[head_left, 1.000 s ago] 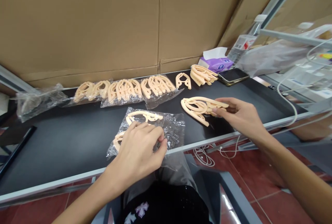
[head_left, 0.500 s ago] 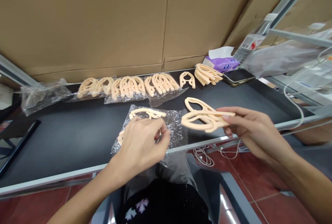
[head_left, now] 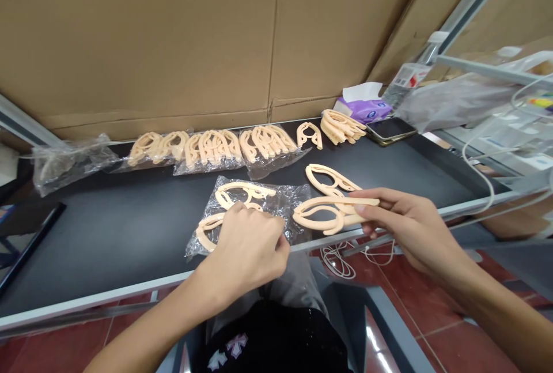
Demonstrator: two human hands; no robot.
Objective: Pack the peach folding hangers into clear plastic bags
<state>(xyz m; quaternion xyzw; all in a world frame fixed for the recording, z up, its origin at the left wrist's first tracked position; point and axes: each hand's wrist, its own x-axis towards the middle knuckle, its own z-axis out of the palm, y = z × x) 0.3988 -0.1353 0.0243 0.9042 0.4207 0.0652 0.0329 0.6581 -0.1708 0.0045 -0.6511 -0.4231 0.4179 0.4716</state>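
Both hands are at work over the near edge: the left hand [head_left: 254,240] is curled with its fingers bunched, and whether they grip anything cannot be made out, while the right hand [head_left: 404,217] is closed in a pinch, thumb and fingers on one end of a cream folding hanger [head_left: 341,203]. Behind everything stands a broad cardboard sheet [head_left: 151,33], and before it runs the long black counter [head_left: 121,229]. Along the back of the counter, well beyond the left hand, three clear bags of hangers [head_left: 211,148] sit side by side, with a crumpled clear bag [head_left: 71,162] at their left. Nearer, another clear bag [head_left: 291,206] spreads under the left hand, which partly covers two hangers [head_left: 259,190] there; whether they lie in it or on it is hard to tell. Past the right hand, at the back, are a bottle [head_left: 410,76], a purple tissue pack [head_left: 367,109], a stacked pile of hangers [head_left: 343,128] and a phone [head_left: 393,128]. A single loose hanger [head_left: 318,135] lies between that pile and the bagged row. The pinched hanger points left from the right hand toward the left one, just beside the spread bag; a second hanger [head_left: 341,177] reaches the right fingers from behind it, and its hold is unclear.
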